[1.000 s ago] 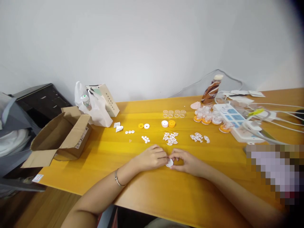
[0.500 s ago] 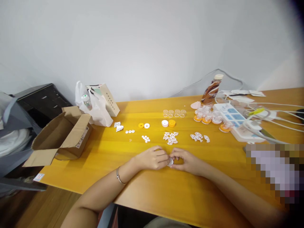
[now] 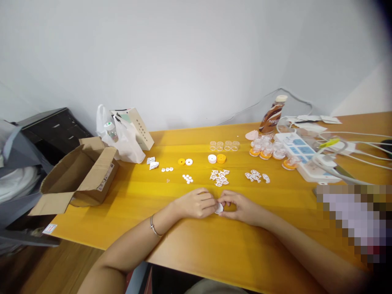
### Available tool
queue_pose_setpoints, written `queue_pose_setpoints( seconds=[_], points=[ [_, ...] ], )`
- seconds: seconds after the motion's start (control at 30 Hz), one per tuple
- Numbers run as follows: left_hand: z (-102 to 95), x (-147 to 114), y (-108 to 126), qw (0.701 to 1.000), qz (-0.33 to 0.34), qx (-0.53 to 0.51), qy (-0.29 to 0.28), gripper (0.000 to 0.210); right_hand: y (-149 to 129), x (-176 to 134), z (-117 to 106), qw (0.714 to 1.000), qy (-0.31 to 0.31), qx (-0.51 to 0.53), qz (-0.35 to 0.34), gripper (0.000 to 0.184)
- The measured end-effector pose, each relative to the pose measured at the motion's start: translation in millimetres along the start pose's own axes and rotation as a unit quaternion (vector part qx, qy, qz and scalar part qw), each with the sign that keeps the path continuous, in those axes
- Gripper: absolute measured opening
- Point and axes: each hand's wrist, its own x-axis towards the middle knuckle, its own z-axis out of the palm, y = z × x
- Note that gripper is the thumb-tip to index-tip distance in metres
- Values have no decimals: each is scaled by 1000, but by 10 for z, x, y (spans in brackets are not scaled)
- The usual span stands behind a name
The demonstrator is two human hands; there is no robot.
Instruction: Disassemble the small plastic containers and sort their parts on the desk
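Observation:
Between my two hands, low over the table's near middle, is a small round white piece (image 3: 219, 209). My left hand (image 3: 200, 204) has its fingers curled onto the piece's left side and partly covers it. From the other side, my right hand (image 3: 240, 207) pinches it between thumb and fingers. Just beyond lie white fan-shaped plastic pieces (image 3: 219, 178), with more white openwork pieces (image 3: 253, 176) to the right. Farther back stand a white round cap (image 3: 212, 158), an orange cap (image 3: 221, 159) and several clear cups (image 3: 219, 145).
On the left are an open cardboard box (image 3: 101, 175), a white plastic bag (image 3: 130, 143), foil packets (image 3: 154, 165) and small white discs (image 3: 188, 179). At right stand clear-and-orange assembled pieces (image 3: 266, 154), a brown drink bottle (image 3: 271, 116) and a power strip (image 3: 301, 151) with cables.

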Motion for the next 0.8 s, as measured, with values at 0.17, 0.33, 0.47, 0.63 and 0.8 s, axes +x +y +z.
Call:
queue_pose_setpoints(
  seconds=[0.17,0.33,0.47,0.63,0.8],
  points=[
    [15,-11,-13,1000,-5,-12,-1,11,-8,1,1,1000,0,-8,-1,18],
    [40,-11,-18,1000,-16,-23,1,11,-23,0,-8,1000,-3,-10,3,17],
    [56,-15,-20,999,-30,-38,5,11,-8,3,-6,1000,-6,-14,0,17],
    [70,-14,-20,995,-62,-84,5,13,-1,1,-3,1000,-4,-14,-2,17],
    [129,-10,3,962,-168,-214,19,16,-33,-3,-18,1000,-12,-9,-9,20]
  ],
)
